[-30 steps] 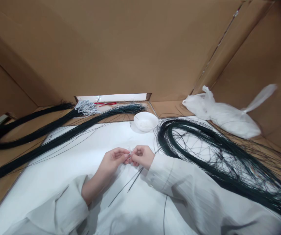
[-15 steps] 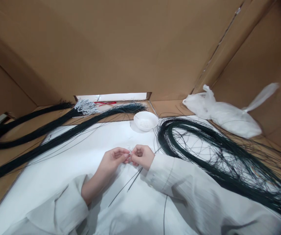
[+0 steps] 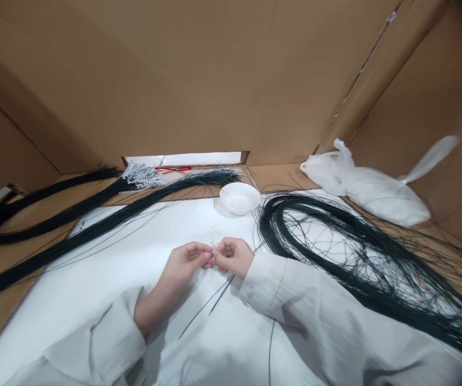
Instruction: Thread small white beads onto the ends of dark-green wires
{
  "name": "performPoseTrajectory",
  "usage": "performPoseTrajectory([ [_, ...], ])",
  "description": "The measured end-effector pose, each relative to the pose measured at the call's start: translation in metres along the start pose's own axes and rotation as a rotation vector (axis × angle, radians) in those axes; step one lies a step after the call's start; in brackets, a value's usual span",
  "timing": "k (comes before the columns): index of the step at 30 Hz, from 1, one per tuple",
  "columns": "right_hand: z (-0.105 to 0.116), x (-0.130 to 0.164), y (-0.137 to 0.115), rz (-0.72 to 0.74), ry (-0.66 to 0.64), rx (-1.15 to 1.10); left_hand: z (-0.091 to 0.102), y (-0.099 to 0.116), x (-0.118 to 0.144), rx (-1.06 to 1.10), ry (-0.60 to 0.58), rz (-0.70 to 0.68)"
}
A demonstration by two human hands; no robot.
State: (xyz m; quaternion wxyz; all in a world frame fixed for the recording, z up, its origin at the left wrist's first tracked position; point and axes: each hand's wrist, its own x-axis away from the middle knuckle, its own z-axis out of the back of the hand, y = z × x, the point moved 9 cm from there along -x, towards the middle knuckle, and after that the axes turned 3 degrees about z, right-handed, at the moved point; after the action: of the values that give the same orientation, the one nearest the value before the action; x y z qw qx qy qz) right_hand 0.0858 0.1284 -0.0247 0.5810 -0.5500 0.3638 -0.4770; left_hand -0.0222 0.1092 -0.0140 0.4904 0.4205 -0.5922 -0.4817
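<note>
Bead (image 3: 214, 251) is getting pinched between my left hand (image 3: 186, 264) and right hand (image 3: 233, 257), too tiny; I'm barely seeing it.

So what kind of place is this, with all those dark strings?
Probably a small handcraft work station. Cardboard walls fence in a white-covered table, long bundles of dark green wire lie around, and a little white bowl sits near both hands.
</note>
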Motion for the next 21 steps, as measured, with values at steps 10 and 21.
performPoseTrajectory([
  [10,-0.0007,0.0000,-0.0019,0.030,-0.006,-0.039,0.0001,0.0005,0.0016,0.046,0.026,0.039],
  [21,-0.0015,-0.0003,-0.0055,0.049,-0.026,-0.051,0.0020,-0.0032,0.0010,0.082,0.045,0.061],
])
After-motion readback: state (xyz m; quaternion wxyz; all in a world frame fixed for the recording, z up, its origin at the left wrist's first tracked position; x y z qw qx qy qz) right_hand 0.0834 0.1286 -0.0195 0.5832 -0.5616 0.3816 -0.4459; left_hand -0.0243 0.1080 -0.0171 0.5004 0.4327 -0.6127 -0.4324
